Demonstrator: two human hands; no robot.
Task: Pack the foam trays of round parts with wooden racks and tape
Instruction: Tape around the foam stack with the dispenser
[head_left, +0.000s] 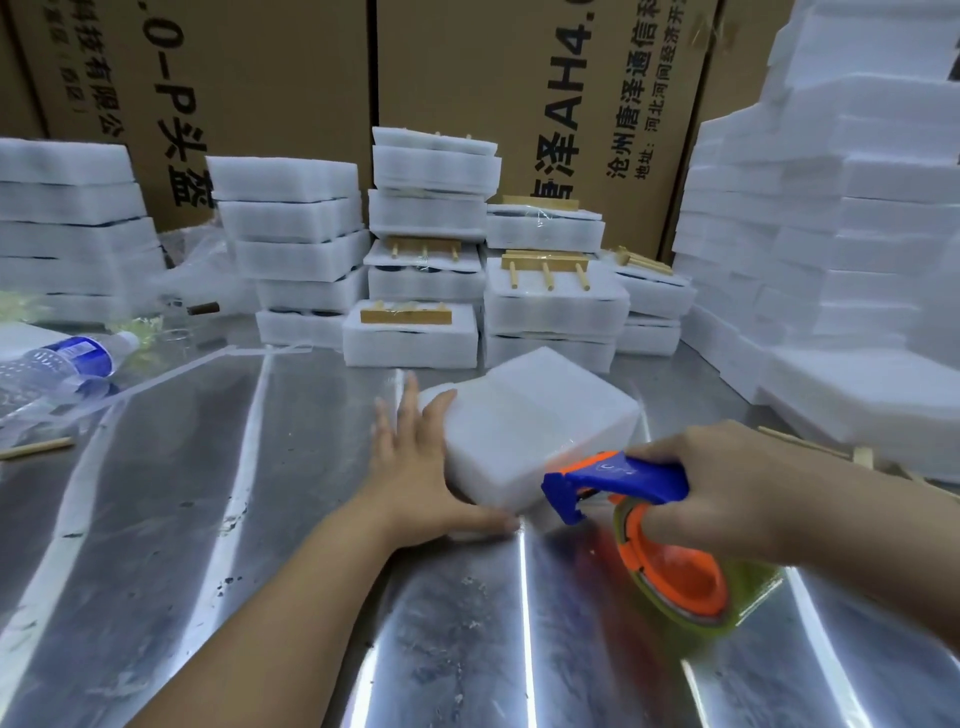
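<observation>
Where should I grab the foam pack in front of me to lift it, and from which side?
Probably clamp the foam pack across its two flat side faces, coming from above: it is a broad, low block on the table. The left hand presses one side; the right hand holds the tape dispenser at the near corner.

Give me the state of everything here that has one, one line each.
foam pack, closed, steadied by the left hand.
left hand, fingers straight, flat against the pack's left side.
right hand, gripping the tape dispenser.
tape dispenser, blade end at the pack's near edge.
water bottle, lying on its side.
wooden rack, lying flat on a foam tray.
</observation>
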